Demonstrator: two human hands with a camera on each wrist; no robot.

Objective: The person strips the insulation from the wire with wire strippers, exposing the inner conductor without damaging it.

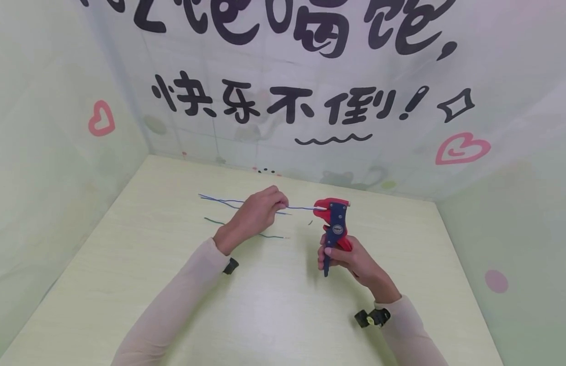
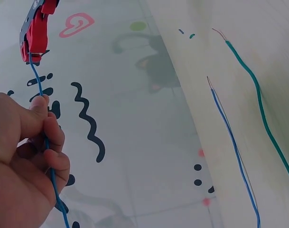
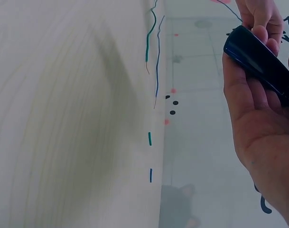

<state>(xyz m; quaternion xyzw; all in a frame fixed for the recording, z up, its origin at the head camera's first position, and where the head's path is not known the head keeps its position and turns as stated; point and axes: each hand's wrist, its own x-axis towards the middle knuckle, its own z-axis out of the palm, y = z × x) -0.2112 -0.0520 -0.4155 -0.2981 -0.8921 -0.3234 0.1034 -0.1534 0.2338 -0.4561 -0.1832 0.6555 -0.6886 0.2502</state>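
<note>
My left hand point(image 1: 254, 216) pinches a blue wire point(image 1: 302, 208) between thumb and fingers. In the left wrist view the wire point(image 2: 36, 76) runs up from the fingertips, and its end enters the red jaws of a wire stripper point(image 1: 337, 218). My right hand point(image 1: 358, 259) grips the tool's dark blue and red handles, holding it upright above the table. Only a dark handle point(image 3: 258, 59) of the stripper shows in the right wrist view. The wire's tip is hidden inside the jaws.
On the table point(image 1: 264, 315) lie a second blue wire point(image 2: 236, 147) and a green wire point(image 2: 258, 95), each with bare strands at one end. Short green point(image 3: 150, 138) and blue insulation pieces point(image 3: 151, 175) lie near the back edge. A printed curtain point(image 1: 274, 132) stands behind.
</note>
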